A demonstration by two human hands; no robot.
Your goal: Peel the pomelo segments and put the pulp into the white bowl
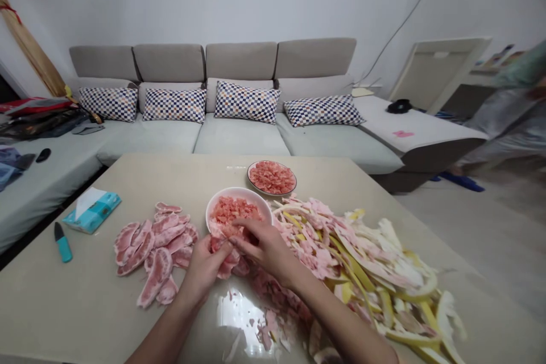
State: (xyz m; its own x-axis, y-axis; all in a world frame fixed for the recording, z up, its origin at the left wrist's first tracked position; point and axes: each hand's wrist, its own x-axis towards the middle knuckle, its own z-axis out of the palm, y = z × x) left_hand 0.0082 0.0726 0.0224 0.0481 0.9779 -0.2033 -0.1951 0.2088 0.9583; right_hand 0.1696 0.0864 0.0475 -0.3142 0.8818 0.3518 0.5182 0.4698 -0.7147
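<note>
Both hands meet at the near rim of a white bowl (209,210) that holds small pieces of pink pomelo flesh (234,209). My left hand (207,264) is closed on a pomelo segment (229,259) with pale membrane hanging from it. From the right, my right hand (267,247) pinches at the same segment, its fingers over the bowl; the exact fingertip contact is partly hidden. Left of my left hand lies a pile of pomelo segments (157,273) still in their membranes. Behind the bowl stands a plate (294,187) heaped with more pink flesh pieces.
A large heap of yellow-white peel and pink membrane (362,261) covers the table's right side. Membrane scraps (271,327) lie near the front. At left are a tissue pack (96,213) and a knife with a teal handle (63,247). Behind is a sofa (239,133); a blurred person (507,108) stands far right.
</note>
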